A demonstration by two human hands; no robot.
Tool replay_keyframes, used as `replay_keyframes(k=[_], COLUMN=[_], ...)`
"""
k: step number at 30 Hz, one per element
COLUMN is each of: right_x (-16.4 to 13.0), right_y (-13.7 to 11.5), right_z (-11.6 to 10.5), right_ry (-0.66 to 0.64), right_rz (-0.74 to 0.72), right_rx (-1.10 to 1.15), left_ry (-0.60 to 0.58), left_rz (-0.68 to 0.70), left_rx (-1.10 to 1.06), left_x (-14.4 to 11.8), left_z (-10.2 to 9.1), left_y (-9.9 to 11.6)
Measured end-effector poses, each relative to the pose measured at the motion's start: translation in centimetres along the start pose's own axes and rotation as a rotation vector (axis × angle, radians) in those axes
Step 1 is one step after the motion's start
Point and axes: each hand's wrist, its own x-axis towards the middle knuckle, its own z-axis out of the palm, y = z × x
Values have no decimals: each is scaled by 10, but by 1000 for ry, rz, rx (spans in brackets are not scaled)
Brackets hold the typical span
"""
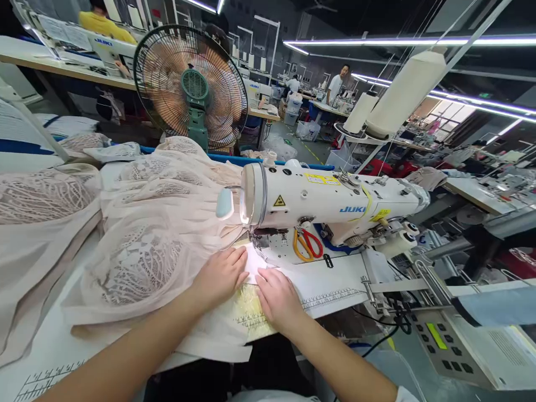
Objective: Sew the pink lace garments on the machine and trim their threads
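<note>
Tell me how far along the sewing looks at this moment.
Done: much of the beige lace fabric already lies bunched to the left of the sewing machine. In hand: the left hand and right hand press a fabric edge flat just before the needle area. Left: the short stretch under the hands has not reached the needle. How much seam remains cannot be judged.

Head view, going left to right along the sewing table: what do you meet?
Pile of lace fabric → left hand → right hand → orange-handled scissors → control panel.
</note>
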Motion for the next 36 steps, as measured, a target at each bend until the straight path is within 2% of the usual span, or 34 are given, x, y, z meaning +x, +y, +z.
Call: replay_keyframes(k=[5, 11, 20, 32, 36], right_x=[0, -3, 0, 12, 23], right_y=[0, -6, -2, -8, -13], right_z=[-2, -10, -4, -5, -6], right_ry=[-4, -40, -51, -48, -77], right_rz=[0, -51, 32, 83, 124], right_rx=[41, 106, 57, 99, 121], left_ry=[25, 30, 69, 28, 5], left_rz=[-16, 2, 7, 75, 147], left_rx=[65, 80, 54, 58, 89], left_x=[16, 14, 27, 29, 24], left_z=[-5, -6, 4, -1, -8], left_y=[-2, -2, -5, -14, -5])
